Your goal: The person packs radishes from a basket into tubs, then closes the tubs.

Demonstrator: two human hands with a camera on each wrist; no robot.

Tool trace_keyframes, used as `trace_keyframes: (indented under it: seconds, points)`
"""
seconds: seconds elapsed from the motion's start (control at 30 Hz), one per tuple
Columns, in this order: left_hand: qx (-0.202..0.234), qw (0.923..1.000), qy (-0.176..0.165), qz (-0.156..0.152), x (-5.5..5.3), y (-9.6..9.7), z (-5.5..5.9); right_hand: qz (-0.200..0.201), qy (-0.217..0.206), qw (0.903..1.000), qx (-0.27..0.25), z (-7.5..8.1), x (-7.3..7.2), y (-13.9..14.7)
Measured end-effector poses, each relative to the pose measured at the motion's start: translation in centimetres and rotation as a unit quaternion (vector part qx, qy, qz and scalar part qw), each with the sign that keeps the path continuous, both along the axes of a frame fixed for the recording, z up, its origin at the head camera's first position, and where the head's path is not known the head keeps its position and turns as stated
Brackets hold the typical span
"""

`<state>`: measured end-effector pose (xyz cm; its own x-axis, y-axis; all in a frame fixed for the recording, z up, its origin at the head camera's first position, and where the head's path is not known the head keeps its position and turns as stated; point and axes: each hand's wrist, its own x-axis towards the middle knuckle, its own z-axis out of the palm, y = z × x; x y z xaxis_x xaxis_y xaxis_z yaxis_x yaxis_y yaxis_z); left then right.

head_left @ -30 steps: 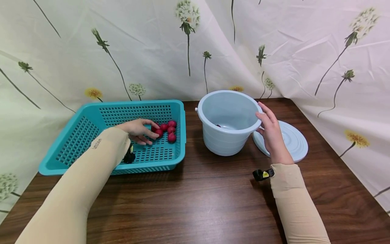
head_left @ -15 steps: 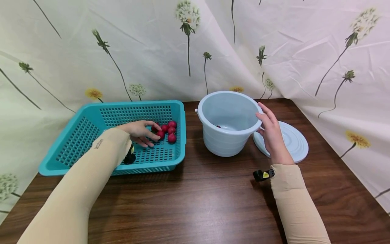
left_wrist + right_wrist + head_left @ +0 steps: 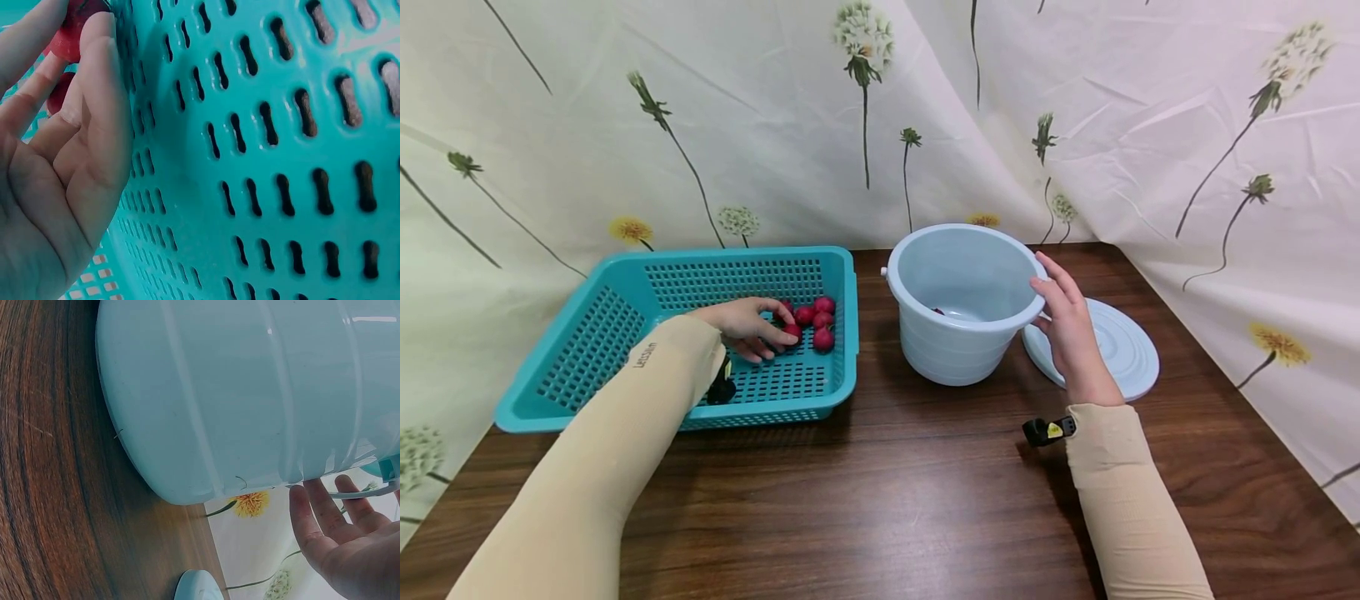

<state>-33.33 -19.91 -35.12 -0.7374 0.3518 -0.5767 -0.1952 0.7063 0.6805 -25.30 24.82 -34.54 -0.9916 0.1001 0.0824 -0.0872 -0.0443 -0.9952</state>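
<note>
My left hand (image 3: 741, 325) reaches into the turquoise basket (image 3: 842, 367) and pinches a round red radish (image 3: 793, 333) between thumb and fingers. In the left wrist view the radish (image 3: 70, 40) shows a dark stem end at the fingertips. Several more radishes (image 3: 823, 338) lie close by, toward the basket's right wall. My right hand (image 3: 1067, 321) holds the rim of a pale blue bucket (image 3: 955, 354) at its right side. Some fingertips show against the bucket's outer wall in the right wrist view. A small dark red piece lies on the bucket floor, mostly hidden.
A round pale blue lid (image 3: 1120, 342) lies on the brown wooden table (image 3: 880, 500), right of the bucket and partly behind my right hand. A white cloth (image 3: 775, 125) with dandelion prints hangs along the back and right side. The bucket's thin handle (image 3: 369, 492) hangs by my fingers.
The left fingers have closed on the radish and shifted it slightly; they lay more loosely around it before. The right hand and bucket stay in place.
</note>
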Motion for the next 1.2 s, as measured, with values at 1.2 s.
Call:
trace_keyframes:
  seconds: [1.2]
  points:
    - [0.005,0.9977,0.056,-0.038,-0.1,-0.7,2.8,0.000,-0.004,1.0000,-0.002,0.0,-0.1,0.0]
